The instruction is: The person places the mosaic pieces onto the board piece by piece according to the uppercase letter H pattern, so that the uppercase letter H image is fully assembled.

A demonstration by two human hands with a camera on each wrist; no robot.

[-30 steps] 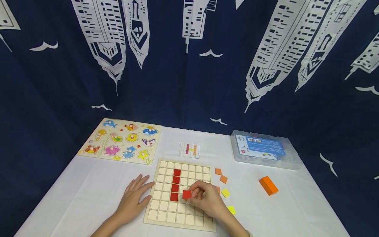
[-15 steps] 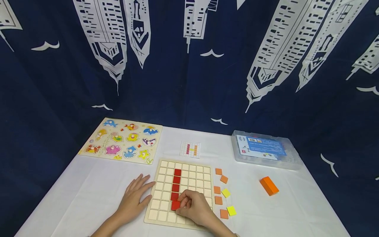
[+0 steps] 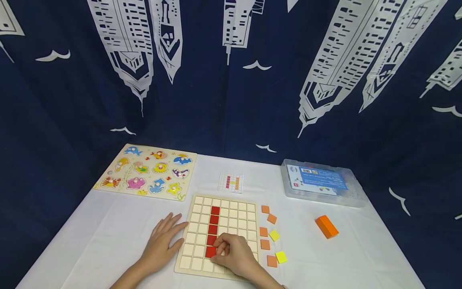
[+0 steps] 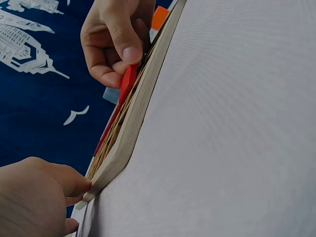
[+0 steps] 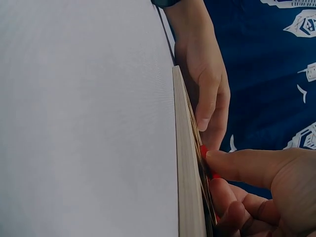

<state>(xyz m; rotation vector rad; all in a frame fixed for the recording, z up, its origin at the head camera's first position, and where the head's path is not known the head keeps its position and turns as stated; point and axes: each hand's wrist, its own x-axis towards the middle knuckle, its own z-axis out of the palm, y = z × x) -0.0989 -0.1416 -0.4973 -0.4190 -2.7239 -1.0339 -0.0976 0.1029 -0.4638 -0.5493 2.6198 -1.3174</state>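
Note:
A pale wooden grid board lies on the white table. Down one of its columns runs a line of red square tiles. At the lower end of that line, my right hand pinches another red square tile between thumb and fingers. The left wrist view shows this tile slightly raised at the thumb. My left hand has its fingers spread, the index fingertip touching the board's left edge. The right hand's palm side is partly hidden in the head view.
Right of the board lie several orange tiles and two yellow tiles. Farther right are an orange block and a clear plastic case. A printed pattern card and a sea-animal puzzle sit behind.
My right hand has carried the red tile left and down, from above the board's middle to the cell below the other red tiles. The left hand has stayed in place.

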